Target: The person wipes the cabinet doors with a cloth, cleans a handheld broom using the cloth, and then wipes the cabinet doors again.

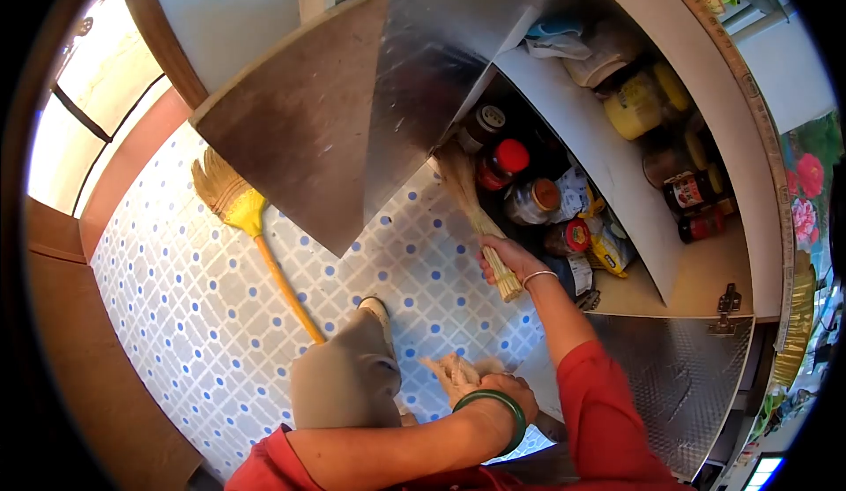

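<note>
My right hand [511, 260] is closed around the handle of a small straw whisk broom [471, 196]. The whisk's bristles reach to the lower shelf edge of an open cabinet [573, 99], beside the jars. A red-lidded jar [504, 163], a brown-lidded jar [532, 201] and another red-lidded jar [568, 237] stand on that shelf. Low in front of my body, my left hand [511, 392], below a green bangle, grips a crumpled beige cloth [458, 375]. Part of the cloth is hidden by the hand.
An open cabinet door [423, 77] juts out at the upper left, and another metal-faced door [670, 376] hangs open at lower right. A yellow broom [251, 213] lies on the tiled floor [176, 306]. The upper shelf holds more jars, among them a yellow one [636, 107].
</note>
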`<action>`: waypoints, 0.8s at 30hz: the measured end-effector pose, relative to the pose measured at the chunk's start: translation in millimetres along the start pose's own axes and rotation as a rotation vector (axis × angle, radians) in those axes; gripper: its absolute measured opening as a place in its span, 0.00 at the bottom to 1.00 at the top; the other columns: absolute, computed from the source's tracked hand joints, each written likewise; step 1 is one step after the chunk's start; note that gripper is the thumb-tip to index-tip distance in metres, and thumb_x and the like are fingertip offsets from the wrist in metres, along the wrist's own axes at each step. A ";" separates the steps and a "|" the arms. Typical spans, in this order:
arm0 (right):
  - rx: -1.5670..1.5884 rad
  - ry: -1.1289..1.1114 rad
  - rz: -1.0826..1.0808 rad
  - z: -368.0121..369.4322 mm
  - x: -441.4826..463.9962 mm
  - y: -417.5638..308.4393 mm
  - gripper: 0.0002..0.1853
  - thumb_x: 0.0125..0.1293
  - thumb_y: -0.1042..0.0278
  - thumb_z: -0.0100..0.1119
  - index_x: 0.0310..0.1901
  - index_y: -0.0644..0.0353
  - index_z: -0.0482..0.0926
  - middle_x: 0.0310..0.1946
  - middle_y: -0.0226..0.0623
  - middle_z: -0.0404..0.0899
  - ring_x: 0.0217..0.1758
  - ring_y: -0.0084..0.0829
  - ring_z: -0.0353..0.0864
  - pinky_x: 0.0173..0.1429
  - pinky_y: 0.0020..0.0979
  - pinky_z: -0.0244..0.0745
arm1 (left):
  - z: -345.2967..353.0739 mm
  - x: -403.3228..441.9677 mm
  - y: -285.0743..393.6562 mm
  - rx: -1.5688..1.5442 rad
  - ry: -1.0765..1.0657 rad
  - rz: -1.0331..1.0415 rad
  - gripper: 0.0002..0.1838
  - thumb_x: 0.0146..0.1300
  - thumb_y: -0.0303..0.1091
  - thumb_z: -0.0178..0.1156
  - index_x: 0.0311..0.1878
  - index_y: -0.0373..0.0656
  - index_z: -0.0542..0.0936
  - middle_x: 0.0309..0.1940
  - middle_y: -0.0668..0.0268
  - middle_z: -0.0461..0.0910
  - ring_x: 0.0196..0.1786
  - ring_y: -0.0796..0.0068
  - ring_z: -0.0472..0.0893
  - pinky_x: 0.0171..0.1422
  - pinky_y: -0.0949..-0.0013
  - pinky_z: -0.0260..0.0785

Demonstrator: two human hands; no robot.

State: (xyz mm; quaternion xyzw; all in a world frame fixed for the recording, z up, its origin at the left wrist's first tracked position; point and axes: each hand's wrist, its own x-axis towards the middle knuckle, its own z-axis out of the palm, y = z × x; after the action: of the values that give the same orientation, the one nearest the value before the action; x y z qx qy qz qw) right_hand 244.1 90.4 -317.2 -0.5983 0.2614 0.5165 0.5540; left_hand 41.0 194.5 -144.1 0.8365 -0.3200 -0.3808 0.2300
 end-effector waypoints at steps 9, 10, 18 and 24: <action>-0.346 0.088 -0.069 -44.7 -78.5 7.0 0.20 0.66 0.51 0.57 0.33 0.63 0.73 0.16 0.33 0.70 0.13 0.26 0.69 0.17 0.28 0.65 | 8.1 1.6 -2.2 0.050 0.090 0.062 0.16 0.64 0.31 0.53 0.50 0.29 0.78 0.46 0.49 0.82 0.48 0.57 0.84 0.46 0.60 0.78; -0.342 0.091 -0.072 -45.6 -72.5 6.6 0.20 0.66 0.51 0.57 0.33 0.63 0.73 0.16 0.33 0.70 0.13 0.26 0.69 0.17 0.28 0.65 | 6.6 1.8 -0.8 0.055 0.088 0.065 0.16 0.64 0.31 0.53 0.50 0.29 0.78 0.46 0.49 0.82 0.48 0.57 0.84 0.46 0.60 0.78; 0.055 0.165 -0.323 27.0 43.0 -8.0 0.20 0.68 0.50 0.55 0.32 0.62 0.74 0.16 0.34 0.70 0.16 0.30 0.73 0.22 0.33 0.72 | 17.3 8.6 -5.6 -0.040 0.085 -0.035 0.14 0.64 0.30 0.53 0.49 0.35 0.79 0.48 0.51 0.81 0.52 0.56 0.82 0.48 0.61 0.77; 0.068 0.111 -0.348 40.6 59.2 -14.8 0.20 0.68 0.50 0.55 0.33 0.62 0.73 0.17 0.36 0.72 0.16 0.32 0.74 0.22 0.36 0.75 | -6.8 -9.7 -5.5 0.085 0.004 -0.041 0.16 0.57 0.31 0.62 0.50 0.41 0.82 0.54 0.55 0.79 0.59 0.60 0.79 0.57 0.64 0.74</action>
State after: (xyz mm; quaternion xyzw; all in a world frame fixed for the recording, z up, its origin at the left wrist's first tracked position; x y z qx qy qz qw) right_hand 263.4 147.3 -359.1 -0.6429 0.2013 0.3700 0.6397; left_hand 43.4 206.2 -138.7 0.8526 -0.3182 -0.3697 0.1873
